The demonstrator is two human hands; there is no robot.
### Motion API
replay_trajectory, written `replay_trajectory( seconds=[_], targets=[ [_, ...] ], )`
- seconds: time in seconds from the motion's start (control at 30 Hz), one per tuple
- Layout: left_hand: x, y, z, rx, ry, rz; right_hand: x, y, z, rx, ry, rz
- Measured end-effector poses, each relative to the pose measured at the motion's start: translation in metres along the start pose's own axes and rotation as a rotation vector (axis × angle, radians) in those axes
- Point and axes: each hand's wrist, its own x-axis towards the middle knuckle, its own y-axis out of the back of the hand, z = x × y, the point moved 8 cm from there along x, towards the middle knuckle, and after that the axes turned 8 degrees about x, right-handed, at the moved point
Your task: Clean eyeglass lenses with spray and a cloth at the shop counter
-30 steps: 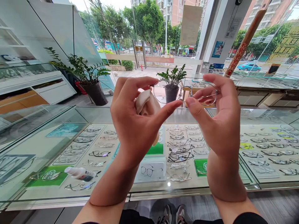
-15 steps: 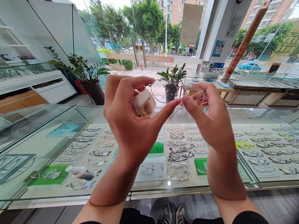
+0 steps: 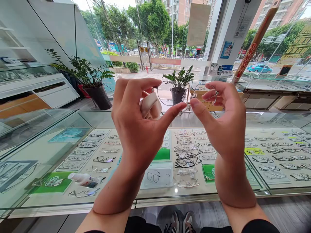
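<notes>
I hold a thin-rimmed pair of clear-lensed metal spectacles (image 3: 181, 95) up at eye level between both hands. My left hand (image 3: 139, 129) grips the rim of one lens between thumb and forefinger, with a folded beige cleaning cloth (image 3: 150, 105) tucked into the palm behind it. My right hand (image 3: 224, 124) pinches the other lens edge, thumb below and fingers curled over the top.

The frame looks slight, and I judge that any uneven squeeze or twist between my two grips could bend the bridge or push a lens out. A fingertip sliding onto the glass would smear it. If either pinch slackens, the spectacles would fall onto the glass-topped display counter (image 3: 204, 121) directly beneath my fingers, which could scratch them. The cloth is only wedged in place and might slip out of my palm.

Below my hands, under the glass, lie rows of displayed spectacle frames (image 3: 187, 155). A small white spray bottle (image 3: 84, 180) lies on the counter well to the left of my left wrist. A potted green plant (image 3: 178, 85) stands beyond my fingers, seen partly through the lenses
</notes>
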Motion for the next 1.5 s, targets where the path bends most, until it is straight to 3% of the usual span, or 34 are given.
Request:
replay_trajectory(
  seconds=[0.13,0.47,0.6,0.8,1.2,1.5],
  targets=[
    [0.001,0.003,0.004,0.016,-0.049,0.045,-0.001,-0.002,0.004,0.054,-0.013,-0.011],
    [0.002,-0.003,0.004,0.011,-0.112,0.021,0.003,-0.009,0.014,0.344,-0.079,-0.096],
    [0.004,-0.005,0.000,0.022,-0.089,-0.006,0.005,-0.003,0.005,0.264,-0.008,-0.057],
    [0.003,-0.008,0.012,0.050,-0.256,-0.050,0.008,-0.006,-0.007,0.070,0.061,-0.146],
    [0.006,-0.009,0.012,-0.091,-0.214,-0.160,0.011,-0.008,-0.001,0.184,-0.014,-0.267],
    [0.005,-0.013,0.005,-0.197,-0.049,-0.287,0.009,-0.019,0.007,0.365,-0.180,-0.446]
  ],
)
